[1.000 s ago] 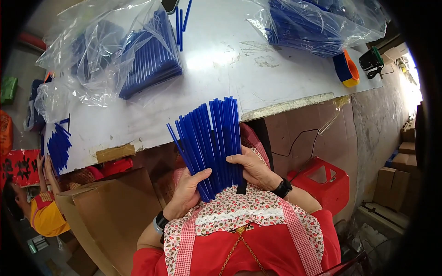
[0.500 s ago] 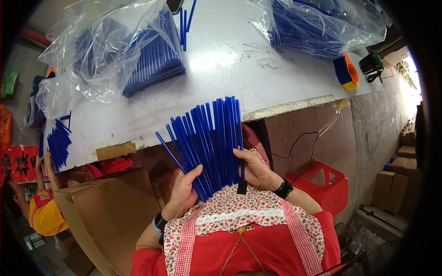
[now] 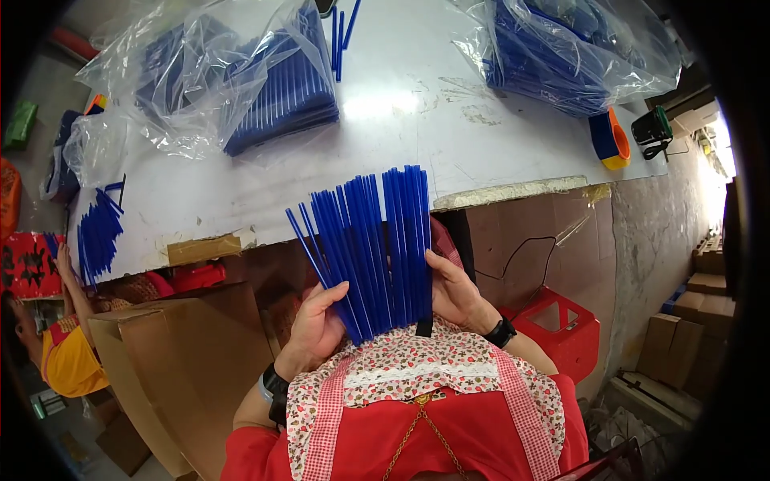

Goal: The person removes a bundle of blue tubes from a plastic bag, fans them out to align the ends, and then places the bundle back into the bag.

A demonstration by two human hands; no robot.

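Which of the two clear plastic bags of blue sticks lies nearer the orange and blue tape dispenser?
The bag at the table's far right: the tape dispenser sits right beside its lower edge. The other bag lies far off, across the table at the left.

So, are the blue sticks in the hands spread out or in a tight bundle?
Spread: the blue sticks fan apart at their upper ends, gathered below between left hand and right hand.
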